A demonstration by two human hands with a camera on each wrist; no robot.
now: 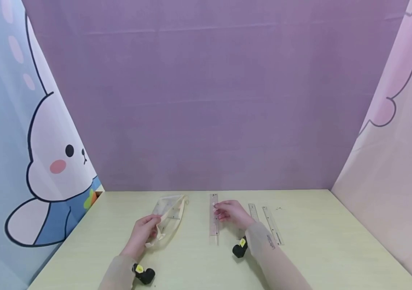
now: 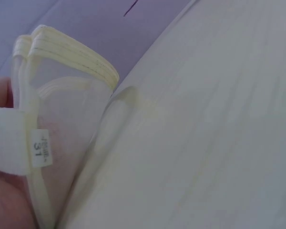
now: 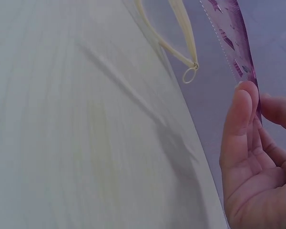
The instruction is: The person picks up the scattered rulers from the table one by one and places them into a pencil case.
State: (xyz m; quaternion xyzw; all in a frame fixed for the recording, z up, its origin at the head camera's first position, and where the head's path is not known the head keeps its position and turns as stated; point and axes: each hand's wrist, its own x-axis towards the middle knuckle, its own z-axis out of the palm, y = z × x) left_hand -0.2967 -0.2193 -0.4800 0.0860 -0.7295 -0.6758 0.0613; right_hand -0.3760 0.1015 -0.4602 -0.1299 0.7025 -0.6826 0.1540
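Observation:
My left hand [image 1: 142, 233] grips the near side of a translucent zipper pouch [image 1: 163, 204] with cream edging. The pouch's mouth gapes toward the right, and something dark shows faintly through its wall. A small printed tag [image 2: 42, 148] on its side appears in the left wrist view. Raised just right of the pouch, a clear ruler [image 1: 214, 227] with purple-pink print is pinched between thumb and fingers of my right hand [image 1: 234, 213]. The right wrist view shows the ruler upright above the fingertips, with the pouch's zipper pull loop [image 3: 189, 75] to its left.
Two more clear rulers lie on the pale wooden table [image 1: 191, 270]: one [image 1: 253, 211] partly behind my right wrist, the other [image 1: 272, 225] beside my right forearm. A purple board [image 1: 213, 100] stands at the table's back edge. Printed curtains [image 1: 57, 181] hang at both sides.

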